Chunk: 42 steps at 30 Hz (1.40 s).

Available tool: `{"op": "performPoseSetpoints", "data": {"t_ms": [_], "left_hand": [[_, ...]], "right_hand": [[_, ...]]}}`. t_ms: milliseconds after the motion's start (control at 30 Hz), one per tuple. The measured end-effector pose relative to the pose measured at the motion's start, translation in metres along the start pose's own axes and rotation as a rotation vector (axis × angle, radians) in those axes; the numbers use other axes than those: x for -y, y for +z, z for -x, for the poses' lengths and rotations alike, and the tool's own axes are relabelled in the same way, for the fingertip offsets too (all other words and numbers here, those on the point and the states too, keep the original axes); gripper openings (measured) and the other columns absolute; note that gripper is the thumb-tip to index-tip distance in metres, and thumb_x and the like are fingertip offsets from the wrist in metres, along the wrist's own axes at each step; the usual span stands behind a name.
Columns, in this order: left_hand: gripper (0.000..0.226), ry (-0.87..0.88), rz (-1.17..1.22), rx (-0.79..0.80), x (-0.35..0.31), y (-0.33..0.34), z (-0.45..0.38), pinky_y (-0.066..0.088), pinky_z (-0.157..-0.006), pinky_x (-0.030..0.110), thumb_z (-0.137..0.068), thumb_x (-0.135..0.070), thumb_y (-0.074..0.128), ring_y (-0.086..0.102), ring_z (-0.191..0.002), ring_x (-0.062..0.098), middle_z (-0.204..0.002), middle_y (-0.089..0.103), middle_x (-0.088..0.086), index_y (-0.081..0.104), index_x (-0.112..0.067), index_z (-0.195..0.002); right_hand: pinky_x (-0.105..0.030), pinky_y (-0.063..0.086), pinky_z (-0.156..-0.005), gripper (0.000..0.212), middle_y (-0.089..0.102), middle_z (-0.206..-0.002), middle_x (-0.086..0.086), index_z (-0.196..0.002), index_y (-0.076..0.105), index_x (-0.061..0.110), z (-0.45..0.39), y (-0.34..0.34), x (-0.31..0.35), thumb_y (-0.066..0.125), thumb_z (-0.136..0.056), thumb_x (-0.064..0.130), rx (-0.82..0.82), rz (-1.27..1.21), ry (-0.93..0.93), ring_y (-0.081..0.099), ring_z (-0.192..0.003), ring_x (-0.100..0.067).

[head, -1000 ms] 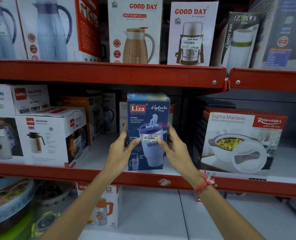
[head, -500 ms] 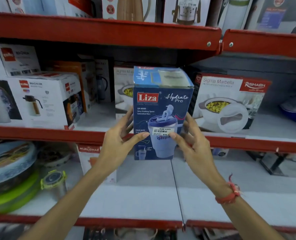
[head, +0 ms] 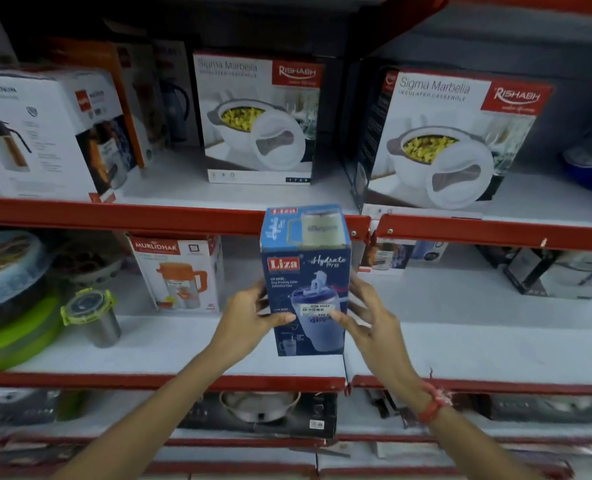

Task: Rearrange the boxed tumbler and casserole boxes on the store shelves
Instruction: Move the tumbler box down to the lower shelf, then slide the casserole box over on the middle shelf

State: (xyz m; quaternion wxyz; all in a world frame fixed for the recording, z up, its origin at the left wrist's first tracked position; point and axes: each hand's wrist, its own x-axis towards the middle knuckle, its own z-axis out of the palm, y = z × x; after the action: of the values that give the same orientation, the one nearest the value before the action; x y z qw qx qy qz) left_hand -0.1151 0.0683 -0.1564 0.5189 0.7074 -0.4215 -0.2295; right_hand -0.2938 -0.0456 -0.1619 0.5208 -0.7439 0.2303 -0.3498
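Now that the tumbler box (head: 306, 282) is off the casserole shelf (head: 170, 216) & lowered, both hands, left (head: 249, 315) & right (head: 367, 320), clamp its sides; prob. headed for the lower shelf (head: 478, 348).

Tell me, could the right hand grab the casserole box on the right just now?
Probably not at once: the right hand is busy, sharing the blue tumbler box with the left hand. The casserole box stands one shelf up, its front unblocked, so a freed hand likely could.

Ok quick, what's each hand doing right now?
Left hand: closed on the left side of the blue Liza tumbler box.
Right hand: closed on the same box's right side.
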Motion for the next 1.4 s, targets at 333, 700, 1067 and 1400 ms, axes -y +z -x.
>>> {"op": "performPoseSetpoints", "data": {"t_ms": [333, 700, 1067, 1400], "left_hand": [[0.065, -0.112, -0.133, -0.079, 0.071, 0.070, -0.022, 0.057, -0.089, 0.047, -0.077, 0.000, 0.073, 0.067, -0.096, 0.025, -0.114, 0.071, 0.014, 0.046, -0.009, -0.136], [0.093, -0.295, -0.458, 0.299, 0.051, 0.052, -0.025, 0.034, -0.114, 0.042, -0.089, -0.017, 0.062, 0.029, -0.144, 0.030, -0.162, 0.010, 0.011, -0.009, -0.017, -0.150], [0.037, 0.434, -0.396, -0.278, -0.118, 0.028, -0.067, 0.056, -0.090, 0.029, -0.090, -0.034, 0.061, 0.071, -0.096, 0.010, -0.112, 0.074, -0.001, 0.062, -0.018, -0.123], [0.090, 0.132, 0.069, 0.004, -0.171, 0.071, -0.146, 0.027, -0.114, 0.042, -0.083, -0.054, 0.059, 0.025, -0.145, 0.025, -0.161, 0.019, 0.005, 0.012, -0.018, -0.151]], "right_hand": [[-0.015, 0.050, -0.087, 0.037, 0.061, -0.126, -0.002, -0.113, 0.043, 0.020, -0.015, -0.001, -0.098, 0.061, -0.089, -0.001, -0.003, 0.220, 0.182, 0.062, -0.116, -0.024], [-0.019, 0.055, -0.080, 0.030, 0.072, -0.115, -0.003, -0.117, 0.061, 0.014, -0.033, -0.029, -0.094, 0.064, -0.088, 0.006, 0.067, 0.548, 0.128, 0.070, -0.103, -0.019], [-0.016, 0.047, -0.091, 0.029, 0.065, -0.114, 0.000, -0.119, 0.063, 0.009, -0.101, -0.095, 0.051, 0.064, -0.089, 0.010, -0.553, 0.501, -0.510, 0.062, -0.102, -0.012], [-0.048, 0.007, -0.120, 0.098, -0.003, -0.163, -0.003, -0.152, 0.006, 0.026, -0.153, -0.163, 0.048, 0.051, -0.078, 0.072, -0.830, 0.209, -0.131, -0.005, -0.149, -0.022]]}}
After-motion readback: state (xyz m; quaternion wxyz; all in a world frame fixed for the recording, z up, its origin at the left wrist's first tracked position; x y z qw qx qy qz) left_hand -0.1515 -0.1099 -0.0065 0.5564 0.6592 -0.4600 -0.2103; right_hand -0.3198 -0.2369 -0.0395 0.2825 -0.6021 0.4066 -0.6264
